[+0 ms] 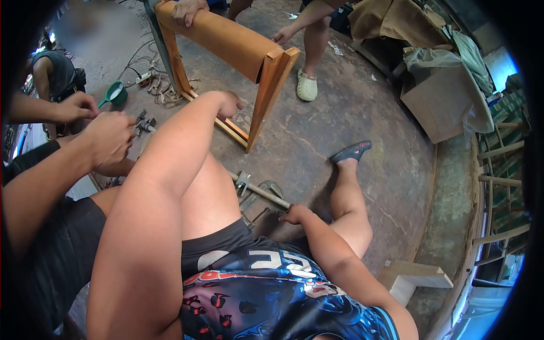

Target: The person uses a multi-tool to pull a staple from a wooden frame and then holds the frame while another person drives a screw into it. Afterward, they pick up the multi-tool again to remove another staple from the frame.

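My right hand (298, 214) is closed round the end of a metal bar clamp (272, 197), which lies low across the floor beside my leg. A C-clamp (268, 190) rests just behind the bar. My left arm stretches forward over my bent knee. My left hand (229, 105) hangs with its fingers partly hidden and loosely apart, holding nothing I can see. It is nearest to a wooden frame (264, 107), standing on the floor with a tan leather-like panel (218, 35) across its top.
Another person's hands (188, 11) touch the panel from behind; a foot in a pale clog (307, 86) stands beside it. Close on my left are a co-worker's raised hands (110, 136). A green dipper (116, 93), cables, a cardboard box (433, 102) and an L-shaped wooden piece (411, 277) lie around.
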Available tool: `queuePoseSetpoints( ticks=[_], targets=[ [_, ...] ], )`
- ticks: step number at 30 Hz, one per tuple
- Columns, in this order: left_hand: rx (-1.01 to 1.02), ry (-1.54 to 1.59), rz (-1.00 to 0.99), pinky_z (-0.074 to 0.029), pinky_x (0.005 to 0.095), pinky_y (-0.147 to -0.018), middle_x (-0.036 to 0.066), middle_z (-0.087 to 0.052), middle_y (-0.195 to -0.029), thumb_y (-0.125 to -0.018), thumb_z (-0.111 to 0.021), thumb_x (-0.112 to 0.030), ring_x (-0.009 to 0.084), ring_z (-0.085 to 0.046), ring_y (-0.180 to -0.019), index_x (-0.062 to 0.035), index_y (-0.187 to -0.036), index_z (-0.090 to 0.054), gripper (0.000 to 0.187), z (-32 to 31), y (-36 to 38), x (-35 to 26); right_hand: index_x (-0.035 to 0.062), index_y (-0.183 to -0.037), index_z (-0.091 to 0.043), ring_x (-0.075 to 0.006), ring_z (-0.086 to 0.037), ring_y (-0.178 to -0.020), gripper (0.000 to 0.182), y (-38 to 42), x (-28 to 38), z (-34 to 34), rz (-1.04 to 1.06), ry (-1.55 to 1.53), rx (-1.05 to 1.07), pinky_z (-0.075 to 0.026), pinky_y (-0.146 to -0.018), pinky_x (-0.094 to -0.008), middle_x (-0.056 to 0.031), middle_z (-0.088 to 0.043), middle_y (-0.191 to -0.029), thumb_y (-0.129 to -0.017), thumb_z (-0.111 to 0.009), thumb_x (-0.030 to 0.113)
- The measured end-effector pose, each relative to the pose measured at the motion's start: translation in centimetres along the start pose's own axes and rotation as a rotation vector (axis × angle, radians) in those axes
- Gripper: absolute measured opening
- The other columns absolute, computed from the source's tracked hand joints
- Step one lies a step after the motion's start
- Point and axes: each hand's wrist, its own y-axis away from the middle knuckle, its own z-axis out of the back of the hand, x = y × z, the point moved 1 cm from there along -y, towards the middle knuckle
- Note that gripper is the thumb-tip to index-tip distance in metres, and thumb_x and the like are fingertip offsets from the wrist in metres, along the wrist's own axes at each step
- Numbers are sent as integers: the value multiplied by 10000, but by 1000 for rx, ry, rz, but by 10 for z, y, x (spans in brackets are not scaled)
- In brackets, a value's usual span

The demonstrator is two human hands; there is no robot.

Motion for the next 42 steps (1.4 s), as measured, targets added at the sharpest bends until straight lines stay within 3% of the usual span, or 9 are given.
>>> queuePoseSetpoints(
  ticks=[5, 8, 11, 12, 15, 18, 21, 33, 42],
  targets=[
    [33, -71, -55, -560, 341, -643, 112, -711, -1120, -874, -604, -28, 206, -665, -837, -215, -1439, -553, 597, 5, 11, -9, -14, -1117, -720, -384, -642, -1127, 717, 4, 4, 5, 6, -39, 9, -501, -983, -441, -246, -679, -1182, -771, -704, 614],
    [83, 146, -93, -566, 345, -672, 92, -689, -1176, -886, -584, -8, 190, -639, -868, -186, -1429, -562, 573, -1, -3, 4, -17, -1151, -704, -382, -632, -1147, 735, 2, 4, 3, 10, -28, 12, -495, -992, -436, -244, -671, -1204, -769, -711, 611],
    [96, 447, -278, -571, 362, -748, 85, -661, -1248, -869, -584, 27, 183, -628, -982, -145, -1422, -565, 579, -6, -26, 1, -20, -1188, -686, -379, -624, -1164, 758, -2, 3, 1, 21, -18, 12, -489, -1001, -432, -239, -663, -1226, -768, -715, 610],
    [110, 492, -213, -548, 353, -867, 93, -652, -1285, -857, -585, 49, 171, -623, -1099, -106, -1405, -576, 569, -3, -18, -10, -20, -1198, -681, -379, -622, -1168, 764, -3, 3, 2, 23, -16, 21, -488, -1003, -431, -237, -662, -1232, -768, -715, 611],
    [98, 217, -244, -528, 321, -804, 90, -690, -1206, -964, -568, -32, 160, -651, -957, -134, -1385, -606, 435, -5, -18, -9, -17, -1205, -679, -376, -618, -1177, 767, -3, 2, 0, 17, -33, 23, -486, -1006, -429, -233, -659, -1241, -769, -715, 612],
    [109, 290, -262, -488, 307, -981, 106, -649, -1316, -903, -595, 6, 181, -604, -1208, -110, -1403, -581, 514, -1, -22, -3, -15, -1204, -681, -373, -616, -1183, 763, 2, 4, 3, -1, -39, 18, -485, -1007, -428, -232, -657, -1247, -769, -714, 612],
    [-6, 196, -334, -490, 314, -983, 127, -659, -1296, -918, -625, -37, 210, -619, -1184, -110, -1415, -566, 506, -1, -30, 2, -14, -1203, -682, -372, -616, -1185, 761, 8, 7, 8, -1, -36, 31, -485, -1007, -429, -233, -656, -1249, -769, -712, 611],
    [22, 179, -77, -587, 354, -733, 160, -667, -1264, -956, -659, -206, 242, -710, -1028, -139, -1462, -507, 533, -2, -14, -1, -10, -1221, -676, -366, -609, -1199, 764, 5, 8, 8, -11, -17, 37, -479, -1019, -423, -221, -652, -1266, -782, -702, 615],
    [-1, 212, -52, -585, 360, -753, 143, -663, -1273, -961, -666, -295, 251, -709, -1035, -145, -1471, -495, 558, -2, -7, -4, -9, -1221, -677, -362, -609, -1201, 772, 2, 6, -1, 5, -4, 30, -477, -1019, -417, -223, -654, -1262, -780, -697, 623]
  ],
)
